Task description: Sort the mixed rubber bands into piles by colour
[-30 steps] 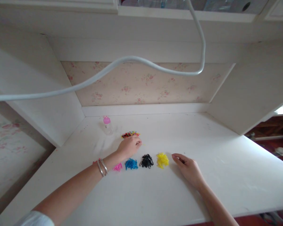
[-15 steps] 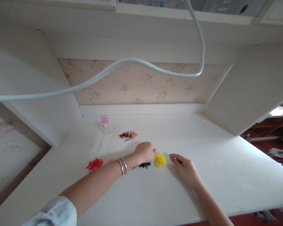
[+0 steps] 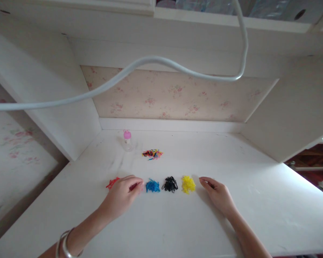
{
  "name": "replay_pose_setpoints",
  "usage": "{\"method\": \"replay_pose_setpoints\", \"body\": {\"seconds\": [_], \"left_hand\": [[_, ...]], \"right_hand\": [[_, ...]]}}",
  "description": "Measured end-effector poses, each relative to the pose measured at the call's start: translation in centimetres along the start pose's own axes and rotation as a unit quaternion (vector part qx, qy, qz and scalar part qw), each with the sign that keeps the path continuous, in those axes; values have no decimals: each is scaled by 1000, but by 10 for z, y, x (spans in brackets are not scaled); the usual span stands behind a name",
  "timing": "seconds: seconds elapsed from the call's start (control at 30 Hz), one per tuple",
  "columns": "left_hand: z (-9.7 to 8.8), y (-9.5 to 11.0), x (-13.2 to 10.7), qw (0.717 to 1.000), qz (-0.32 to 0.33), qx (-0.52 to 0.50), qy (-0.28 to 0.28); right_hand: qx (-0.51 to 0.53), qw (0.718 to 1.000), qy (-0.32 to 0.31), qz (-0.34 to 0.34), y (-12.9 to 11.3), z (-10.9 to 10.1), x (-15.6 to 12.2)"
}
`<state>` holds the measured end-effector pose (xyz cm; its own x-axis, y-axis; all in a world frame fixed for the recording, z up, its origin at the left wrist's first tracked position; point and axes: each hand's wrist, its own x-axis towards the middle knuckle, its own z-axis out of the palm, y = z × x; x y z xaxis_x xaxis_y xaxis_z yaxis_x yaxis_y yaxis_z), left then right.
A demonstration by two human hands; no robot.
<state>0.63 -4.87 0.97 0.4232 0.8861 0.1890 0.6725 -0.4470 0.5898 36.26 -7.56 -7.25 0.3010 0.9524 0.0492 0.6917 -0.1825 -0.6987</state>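
Note:
Small rubber bands lie sorted by colour in a row on the white tabletop point(image 3: 164, 222). My left hand point(image 3: 123, 195), fingers pinched together, is over the pink rubber bands point(image 3: 141, 187), which it mostly hides. It also covers part of the red pile point(image 3: 113, 182). To its right are the blue pile point(image 3: 153, 185), the black pile point(image 3: 170, 184) and the yellow pile point(image 3: 188, 184). Just right of the yellow one rests my right hand point(image 3: 216, 195), thumb and fingertips together. Whatever either pinch holds is hidden or too small to see.
Behind the row lies a mixed-colour heap of rubber bands point(image 3: 152, 154). A clear bottle with a pink cap point(image 3: 127, 138) stands at the back left. A thick white cable point(image 3: 156, 60) crosses the upper view, and side panels flank the tabletop.
My left hand has moved left from beside the black and yellow piles to the pink one, uncovering the blue and black piles. My right hand keeps its place. The view has shifted slightly.

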Motion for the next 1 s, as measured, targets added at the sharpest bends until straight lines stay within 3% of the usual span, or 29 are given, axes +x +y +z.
{"method": "replay_pose_setpoints", "body": {"seconds": [0.1,0.23,0.4,0.53,0.73,1.0], "left_hand": [[1,-33,-42,994,-72,-58,62],[9,-66,-78,976,-160,-106,104],[12,-77,-86,965,-184,-135,130],[11,-76,-86,965,-173,-140,137],[13,-79,-91,954,-206,-158,147],[18,-84,-94,954,-202,-184,127]], "right_hand": [[-46,999,8,-7,-11,-4,5],[-97,993,-6,-69,-58,-5,13],[-172,963,-122,-165,-134,23,25],[-316,910,-173,-205,-174,60,39],[-379,881,-191,-209,-197,102,65],[-410,863,-205,-212,-202,124,80]]}}
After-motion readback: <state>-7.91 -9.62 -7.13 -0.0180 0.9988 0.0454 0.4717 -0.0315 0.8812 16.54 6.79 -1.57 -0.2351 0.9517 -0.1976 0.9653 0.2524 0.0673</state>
